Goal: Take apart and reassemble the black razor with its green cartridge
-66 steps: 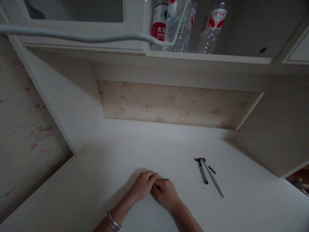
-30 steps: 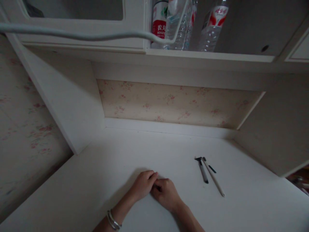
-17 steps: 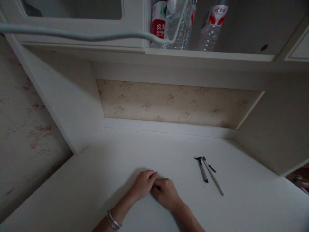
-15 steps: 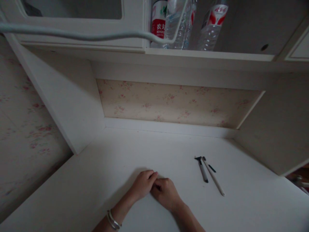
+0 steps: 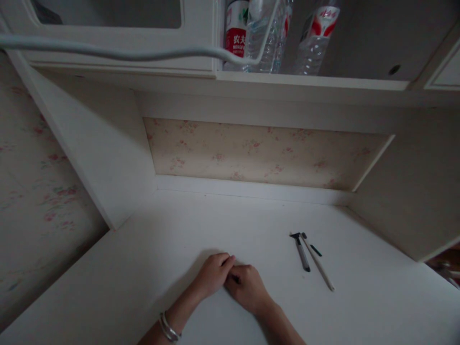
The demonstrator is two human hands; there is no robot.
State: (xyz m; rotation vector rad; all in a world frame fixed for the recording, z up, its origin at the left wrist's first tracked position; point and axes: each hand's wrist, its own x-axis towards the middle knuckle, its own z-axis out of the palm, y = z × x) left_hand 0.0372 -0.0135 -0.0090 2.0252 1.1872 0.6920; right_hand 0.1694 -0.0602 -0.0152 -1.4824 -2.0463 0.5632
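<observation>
Resting on white desk (image 5: 219, 218) with left hand (image 5: 212, 274) and right hand (image 5: 247, 286) touching, both folded in, palms hidden, cannot tell if gripping anything; lying ungrasped, apart to right: gray-handled tool (image 5: 302, 255), pale stick (image 5: 319, 265), small dark strip (image 5: 316, 250)

On the counter (image 5: 230, 220), the left hand (image 5: 212, 274) meets the right hand (image 5: 248, 287); right of both lie a tool (image 5: 302, 254) and stick (image 5: 320, 268). Bottles (image 5: 316, 38) are in the cabinet (image 5: 316, 82) above.

White desk (image 5: 223, 220), grey-and-black tool (image 5: 302, 255), silvery bangles (image 5: 171, 335), red-flowered beige wallpaper (image 5: 233, 153)
</observation>
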